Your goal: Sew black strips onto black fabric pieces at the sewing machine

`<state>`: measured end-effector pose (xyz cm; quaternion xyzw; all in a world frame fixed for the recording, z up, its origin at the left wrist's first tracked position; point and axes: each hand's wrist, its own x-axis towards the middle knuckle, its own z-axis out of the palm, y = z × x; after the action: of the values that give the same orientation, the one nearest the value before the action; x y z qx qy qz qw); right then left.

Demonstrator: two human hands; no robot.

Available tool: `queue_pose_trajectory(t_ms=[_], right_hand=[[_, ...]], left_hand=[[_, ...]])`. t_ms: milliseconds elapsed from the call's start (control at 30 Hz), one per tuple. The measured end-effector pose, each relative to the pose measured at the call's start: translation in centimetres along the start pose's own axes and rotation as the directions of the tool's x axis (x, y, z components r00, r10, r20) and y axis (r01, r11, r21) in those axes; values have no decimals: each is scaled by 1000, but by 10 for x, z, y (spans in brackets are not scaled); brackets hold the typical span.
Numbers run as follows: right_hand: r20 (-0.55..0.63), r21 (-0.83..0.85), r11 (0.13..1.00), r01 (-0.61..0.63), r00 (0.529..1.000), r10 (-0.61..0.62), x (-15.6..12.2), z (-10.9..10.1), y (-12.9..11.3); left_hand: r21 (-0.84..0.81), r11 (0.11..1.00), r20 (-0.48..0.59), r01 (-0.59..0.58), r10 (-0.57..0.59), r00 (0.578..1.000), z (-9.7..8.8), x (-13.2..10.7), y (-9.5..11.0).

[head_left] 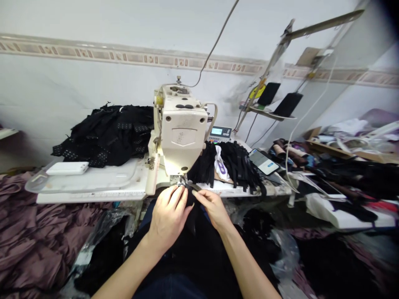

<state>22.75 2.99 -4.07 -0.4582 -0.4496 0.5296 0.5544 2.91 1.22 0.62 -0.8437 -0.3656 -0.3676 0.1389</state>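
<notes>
A cream sewing machine (pixel 183 124) faces me, its lamp lit over the presser foot (pixel 181 181). Black fabric (pixel 190 203) lies under the foot and hangs down over my lap. My left hand (pixel 171 214) rests on the fabric just in front of the foot, with its fingers together and the thumb bent against the cloth. To its right, my right hand (pixel 212 205) pinches the fabric's edge between thumb and forefinger. The exact edge under the left fingertips is hidden.
Black garments with studs (pixel 106 133) are heaped left of the machine, behind a white box (pixel 67 168). Black strips (pixel 237 166) and a phone (pixel 264 162) lie to the right. A thread stand (pixel 271 112) holds black cones. Mauve cloth (pixel 43 232) is piled at lower left.
</notes>
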Motion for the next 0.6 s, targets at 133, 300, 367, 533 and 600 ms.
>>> queue_pose_trajectory(t_ms=[133, 300, 367, 533, 600], right_hand=[[208, -268, 957, 114, 976, -58, -2, -20, 8], [189, -368, 925, 90, 982, -21, -8, -29, 20], [145, -289, 957, -19, 987, 64, -10, -22, 26], [160, -109, 966, -234, 955, 249, -8, 3, 44], [166, -81, 960, -269, 946, 279, -3, 10, 51]], left_hand=[[-80, 996, -15, 39, -41, 999, -4, -4, -2], [-387, 884, -75, 262, -313, 947, -8, -14, -22], [-478, 746, -20, 463, -536, 844, -4, -20, -33], [-639, 194, 512, 744, -614, 600, 3, -31, -46], [-655, 70, 586, 753, -581, 564, 1, -37, -42]])
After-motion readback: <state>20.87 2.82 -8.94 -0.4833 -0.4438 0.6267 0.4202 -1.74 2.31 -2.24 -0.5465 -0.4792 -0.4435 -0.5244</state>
